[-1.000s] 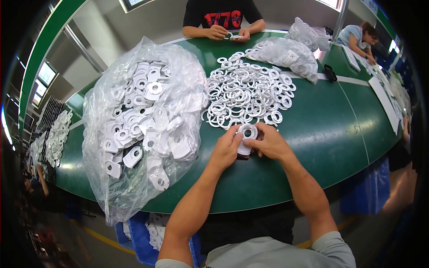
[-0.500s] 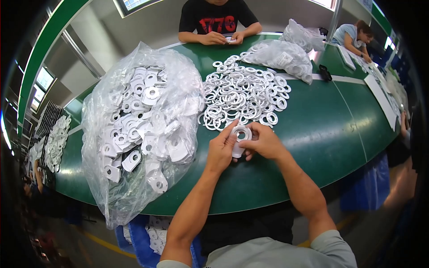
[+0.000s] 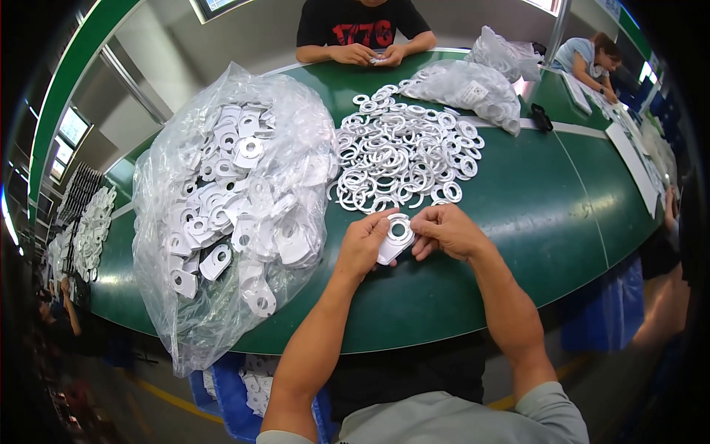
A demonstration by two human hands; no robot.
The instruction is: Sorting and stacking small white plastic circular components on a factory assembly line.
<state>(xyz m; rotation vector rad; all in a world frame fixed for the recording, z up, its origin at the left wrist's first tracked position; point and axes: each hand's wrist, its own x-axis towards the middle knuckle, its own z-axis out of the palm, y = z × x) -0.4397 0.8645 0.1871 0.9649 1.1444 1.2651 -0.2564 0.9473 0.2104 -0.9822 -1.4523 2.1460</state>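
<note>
Over the near part of the green table, my left hand [image 3: 362, 243] grips a flat white plastic piece [image 3: 388, 252] with a round hole, straight sides and a raised ring around the hole. My right hand [image 3: 455, 232] has its thumb and forefinger pinched at the piece's right edge, by the ring. Whether the ring is a separate part cannot be made out. Just beyond my hands lies a heap of white plastic rings [image 3: 399, 152]. To the left, a large clear plastic bag [image 3: 166, 244] lies open, full of similar white holed pieces [image 3: 251, 148].
Across the green table [image 3: 532, 244], a person in a black shirt [image 3: 362, 26] handles a small white part. Filled clear bags [image 3: 470, 92] and a small black object [image 3: 541, 117] lie at the back right. A blue bin [image 3: 237, 414] with white pieces stands below the near edge.
My right hand has shifted slightly right, its fingers going from across the piece's front to its right edge. The piece has tilted, and its ring and hole show more fully.
</note>
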